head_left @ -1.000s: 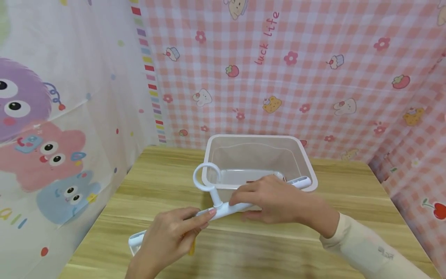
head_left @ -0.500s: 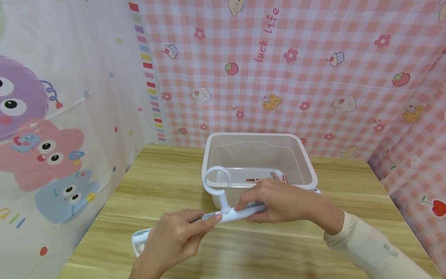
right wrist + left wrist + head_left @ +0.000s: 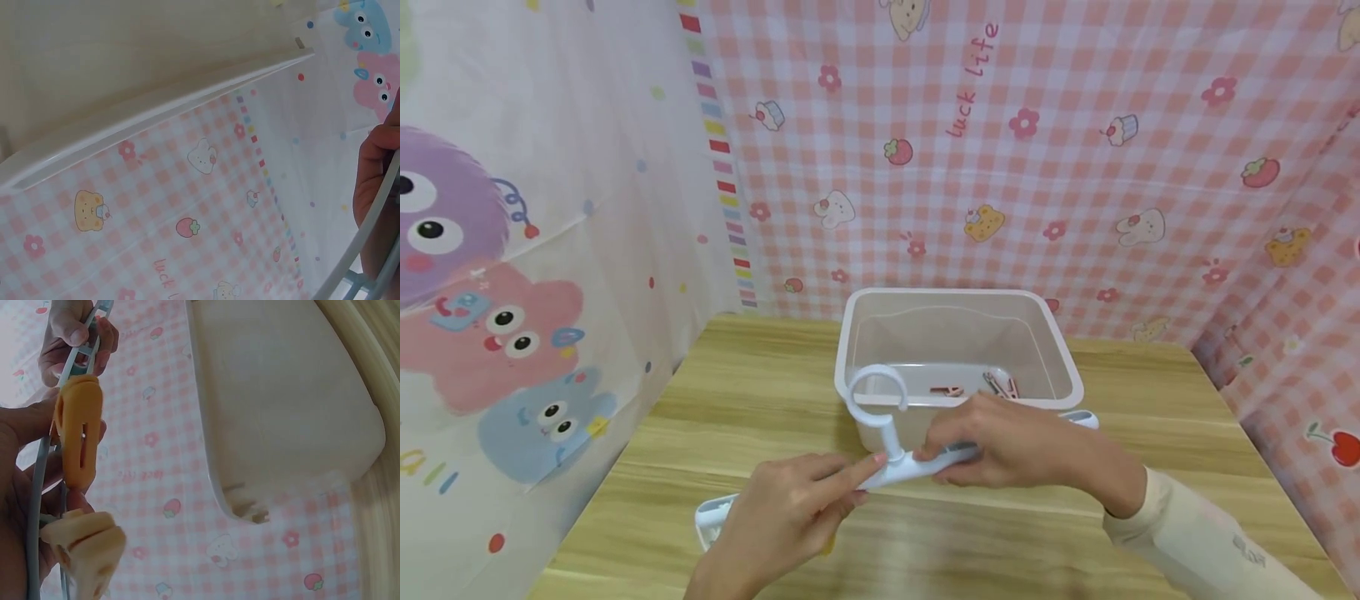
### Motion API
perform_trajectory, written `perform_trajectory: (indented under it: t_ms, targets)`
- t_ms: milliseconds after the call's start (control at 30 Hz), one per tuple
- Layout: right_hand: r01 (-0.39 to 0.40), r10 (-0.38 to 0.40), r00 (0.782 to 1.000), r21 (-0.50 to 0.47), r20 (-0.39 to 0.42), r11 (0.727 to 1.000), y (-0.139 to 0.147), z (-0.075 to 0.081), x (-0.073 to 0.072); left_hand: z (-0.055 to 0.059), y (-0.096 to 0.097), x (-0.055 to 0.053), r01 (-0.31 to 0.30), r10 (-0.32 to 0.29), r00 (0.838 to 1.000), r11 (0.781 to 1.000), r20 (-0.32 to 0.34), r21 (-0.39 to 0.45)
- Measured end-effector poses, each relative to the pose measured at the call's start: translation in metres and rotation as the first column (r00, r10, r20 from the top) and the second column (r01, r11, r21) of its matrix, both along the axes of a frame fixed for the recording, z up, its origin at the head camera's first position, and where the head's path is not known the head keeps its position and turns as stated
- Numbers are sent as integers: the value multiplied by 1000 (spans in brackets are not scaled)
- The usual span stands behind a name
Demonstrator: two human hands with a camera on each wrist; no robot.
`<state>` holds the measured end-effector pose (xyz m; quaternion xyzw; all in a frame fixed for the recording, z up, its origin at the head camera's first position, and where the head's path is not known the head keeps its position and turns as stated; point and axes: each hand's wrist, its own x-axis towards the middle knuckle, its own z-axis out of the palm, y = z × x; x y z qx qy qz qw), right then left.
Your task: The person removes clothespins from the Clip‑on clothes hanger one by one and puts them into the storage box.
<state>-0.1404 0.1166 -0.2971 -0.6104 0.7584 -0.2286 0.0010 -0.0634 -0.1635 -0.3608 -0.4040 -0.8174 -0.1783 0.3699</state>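
Observation:
Both hands hold a pale blue-white plastic clothes hanger (image 3: pixel 904 472) level in front of the bin. My left hand (image 3: pixel 790 508) grips it just left of the hook (image 3: pixel 878 398), which points up. On the other side of the hook, my right hand (image 3: pixel 1000 442) pinches the bar between thumb and fingers. In the left wrist view, an orange clothespin (image 3: pixel 82 434) and a cream clothespin (image 3: pixel 90 547) are on the hanger by my left hand. The hanger's left end (image 3: pixel 711 518) and right end (image 3: pixel 1081 418) stick out past the hands.
Behind the hands stands a translucent white plastic bin (image 3: pixel 844 346) with several red-and-white clothespins (image 3: pixel 996 385) on its floor. A wood-grain table (image 3: pixel 752 375) lies beneath, with a pink checked cloth (image 3: pixel 1037 175) hanging at the back and a white printed cloth at the left.
Both hands have shifted a little right and down with the hanger. Its hook has moved right and turned, and its right end has dropped. More clothespins in the bin now show.

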Motion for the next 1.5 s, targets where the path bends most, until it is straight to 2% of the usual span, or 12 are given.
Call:
perform_trajectory:
  t_ms: [300, 400, 500, 667, 833, 1033, 1133, 1200, 1233, 1300, 1400, 1500]
  targets:
    - [8, -13, 998, -74, -64, 997, 14, -6, 5, 5, 10, 0, -34, 29, 996, 997, 79, 62]
    - [1, -10, 997, -112, -83, 994, 20, -8, 6, 9, 9, 0, -13, 10, 999, 994, 30, 113]
    - [0, -14, 997, -160, -82, 987, 28, -10, 6, 14, 6, -4, 47, -33, 997, 977, -74, 206]
    - [36, -51, 997, -220, -62, 975, 46, -12, 8, 19, -3, -11, 172, -62, 961, 899, -270, 403]
    - [115, -139, 988, -265, -72, 957, 66, -12, 15, 17, -11, -15, 183, 9, 951, 791, -310, 584]
    - [212, -230, 973, -296, -26, 931, 92, -10, 31, 6, -13, -19, 118, 27, 981, 707, -194, 697]
    - [196, -215, 976, -370, -12, 908, 102, -13, 35, 0, -11, -21, 40, -28, 999, 684, -29, 728]
    - [169, -184, 983, -438, 9, 883, 108, -18, 36, -2, -7, -21, -14, -101, 989, 671, 109, 742]
    - [154, -159, 987, -472, 28, 868, 111, -20, 38, -3, -4, -21, -45, -146, 971, 664, 189, 746]
    - [125, -116, 992, -537, 50, 834, 116, -26, 41, -4, 2, -23, -77, -272, 906, 648, 325, 758]
    - [146, -122, 989, -586, 81, 797, 125, -33, 51, -4, 13, -26, -78, -470, 756, 626, 455, 776]
    - [211, -176, 977, -597, 118, 774, 134, -41, 66, -3, 23, -30, -31, -612, 606, 620, 508, 784]
